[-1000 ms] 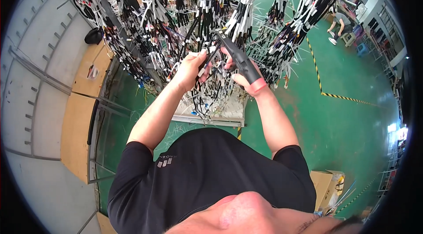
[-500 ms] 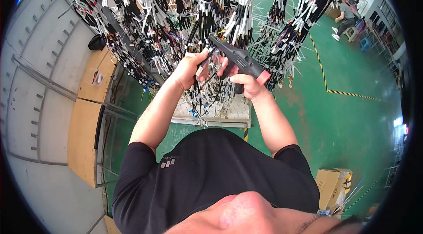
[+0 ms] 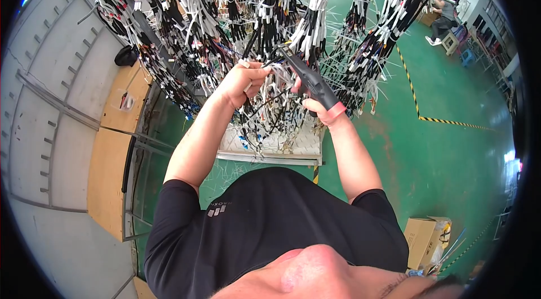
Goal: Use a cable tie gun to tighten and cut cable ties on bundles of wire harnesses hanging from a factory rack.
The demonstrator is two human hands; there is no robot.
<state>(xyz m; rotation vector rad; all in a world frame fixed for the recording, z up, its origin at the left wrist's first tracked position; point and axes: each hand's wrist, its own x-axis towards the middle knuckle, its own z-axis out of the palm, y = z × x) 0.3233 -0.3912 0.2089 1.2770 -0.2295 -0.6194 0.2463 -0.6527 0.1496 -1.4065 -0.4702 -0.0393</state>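
My right hand (image 3: 316, 108) is closed round the grip of a black cable tie gun (image 3: 313, 83) with a red rear end. The gun's nose points forward and to the left, up against a thin bunch of dark wires. My left hand (image 3: 243, 83) pinches these wires (image 3: 273, 64) between thumb and fingers, just left of the nose. White connectors show at the left hand's fingers. Behind both hands hang thick bundles of black and white wire harnesses (image 3: 270, 14). Where exactly the nose meets the wires is too small to make out.
More harness bundles (image 3: 394, 6) hang from a rack on both sides, above a white base (image 3: 282, 155). Wooden boards (image 3: 110, 169) stand at the left. An open cardboard box (image 3: 421, 240) lies at the lower right. Far right, a person (image 3: 444, 20) sits near stools (image 3: 449, 44).
The gun has turned a little, its nose shifting right and its rear tipping down. My left hand has closed tighter and its fingers have moved round the wires.
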